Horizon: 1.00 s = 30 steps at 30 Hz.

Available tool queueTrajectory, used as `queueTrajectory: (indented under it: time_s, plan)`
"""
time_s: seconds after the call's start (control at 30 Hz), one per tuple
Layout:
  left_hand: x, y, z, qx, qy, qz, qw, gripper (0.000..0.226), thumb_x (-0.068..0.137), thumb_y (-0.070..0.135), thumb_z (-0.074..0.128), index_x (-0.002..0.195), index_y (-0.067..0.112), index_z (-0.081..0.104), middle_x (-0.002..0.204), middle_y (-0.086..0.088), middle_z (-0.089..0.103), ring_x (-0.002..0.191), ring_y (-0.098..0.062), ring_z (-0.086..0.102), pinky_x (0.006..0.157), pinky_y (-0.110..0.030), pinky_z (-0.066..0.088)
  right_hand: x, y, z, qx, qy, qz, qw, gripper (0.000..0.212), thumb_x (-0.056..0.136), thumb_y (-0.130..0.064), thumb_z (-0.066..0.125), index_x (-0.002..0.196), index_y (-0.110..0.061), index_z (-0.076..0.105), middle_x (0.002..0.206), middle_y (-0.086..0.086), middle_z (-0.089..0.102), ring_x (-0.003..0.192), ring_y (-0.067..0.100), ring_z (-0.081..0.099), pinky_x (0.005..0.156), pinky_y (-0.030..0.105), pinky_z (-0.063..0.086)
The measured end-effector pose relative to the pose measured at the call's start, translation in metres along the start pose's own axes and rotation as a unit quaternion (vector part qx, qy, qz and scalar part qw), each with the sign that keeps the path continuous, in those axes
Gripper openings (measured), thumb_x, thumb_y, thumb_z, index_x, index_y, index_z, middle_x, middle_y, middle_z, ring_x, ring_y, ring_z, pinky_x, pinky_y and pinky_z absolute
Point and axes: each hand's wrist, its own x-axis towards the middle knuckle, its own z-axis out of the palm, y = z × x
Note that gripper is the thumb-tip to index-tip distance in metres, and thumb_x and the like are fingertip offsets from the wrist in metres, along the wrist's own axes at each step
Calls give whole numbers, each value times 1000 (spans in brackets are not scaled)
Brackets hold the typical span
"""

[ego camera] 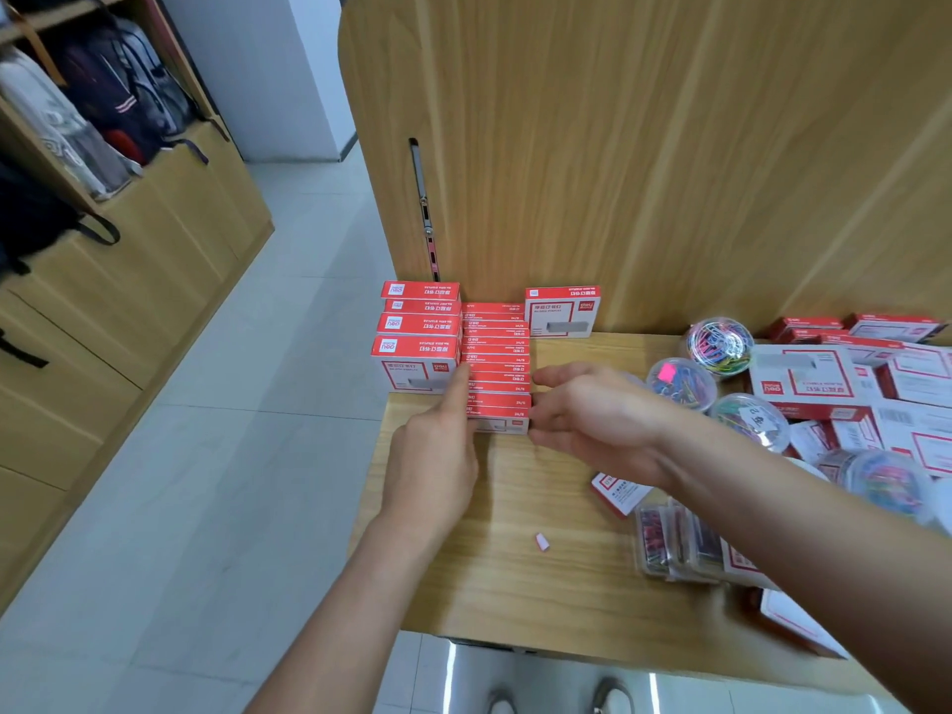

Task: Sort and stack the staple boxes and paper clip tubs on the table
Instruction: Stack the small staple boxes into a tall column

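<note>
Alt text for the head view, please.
The left hand and right hand flank a stack of small red staple boxes at the wooden table's back left; larger boxes stand beside it, paper clip tubs and loose boxes lie right.

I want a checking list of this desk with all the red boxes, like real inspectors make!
Surface: wooden table, light grain.
Job's things: small staple boxes stacked in a column; bigger staple boxes stacked to its left; upright box behind; paper clip tubs and loose boxes unsorted at the right.
Clutter: pink scrap; clear flat packs.
Grippers: left hand touches the column's left side with a straight index finger; right hand rests straight fingers against its right side.
Cables: nothing seen.
Surroundings: wooden partition, backpacks on shelves, tiled floor.
</note>
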Motion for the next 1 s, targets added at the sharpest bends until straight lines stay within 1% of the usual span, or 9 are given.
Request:
queueTrajectory:
  time_s: [0.07,0.1,0.13,0.2,0.23,0.37,0.47,0.6,1.0]
  plan:
    - [-1,0,-1,-2,4,-4,1000,61,93,14,53,147,28,29,108,-9,69,92,-36,62,71,-37,44,-3,0,-1,19,18,2,1000,32,85,13,45,117,9,39,135,32,42,125,25,16,96,32,42]
    - [-2,1,-2,-5,17,-5,1000,58,92,17,56,145,29,34,109,-7,69,92,-35,62,71,-36,44,-3,1,-3,21,25,-1,999,41,84,13,45,123,14,32,107,19,56,110,17,18,89,33,41]
    - [-3,0,-2,-9,36,-7,999,54,91,19,58,141,29,40,107,-5,70,91,-33,64,71,-36,45,-3,2,-5,19,23,-2,1000,49,82,13,47,126,19,26,104,5,26,98,18,25,84,35,39]
    - [-5,-1,-2,-18,68,-10,997,41,89,21,63,128,25,52,101,-3,72,85,-32,67,69,-37,50,-8,2,-5,10,20,9,1000,35,79,11,51,109,23,38,98,10,37,90,24,31,82,37,39]
    - [-5,-2,-1,-22,78,-12,997,35,88,20,64,121,23,55,97,-3,73,83,-31,67,68,-38,52,-12,0,-3,5,16,19,1000,13,81,11,51,93,13,48,95,12,40,90,25,33,84,37,43]
    - [-5,-4,1,-28,83,-5,996,21,86,16,66,105,17,58,84,-5,73,75,-35,67,62,-42,52,-17,1,-1,-9,27,9,1000,22,88,10,48,77,-9,53,92,18,50,89,25,44,96,40,47]
    - [-5,-8,0,-10,64,5,998,25,88,19,65,111,19,56,89,-5,73,77,-33,67,65,-41,53,-20,1,-1,-25,20,6,999,13,89,8,48,101,5,54,117,33,58,105,28,55,104,42,42]
    - [-7,-10,-3,-13,51,12,999,32,86,21,67,116,23,55,102,2,72,85,-28,69,71,-40,55,-23,-4,-6,-81,46,-27,995,59,88,4,51,143,-6,32,118,19,60,111,26,59,106,50,38]
    - [-17,10,-24,-50,119,44,991,16,87,11,64,99,21,65,93,10,68,78,-13,64,66,-28,49,-85,-17,-55,-239,129,-233,934,24,93,-9,56,110,-21,65,96,-1,75,93,29,68,82,40,54]
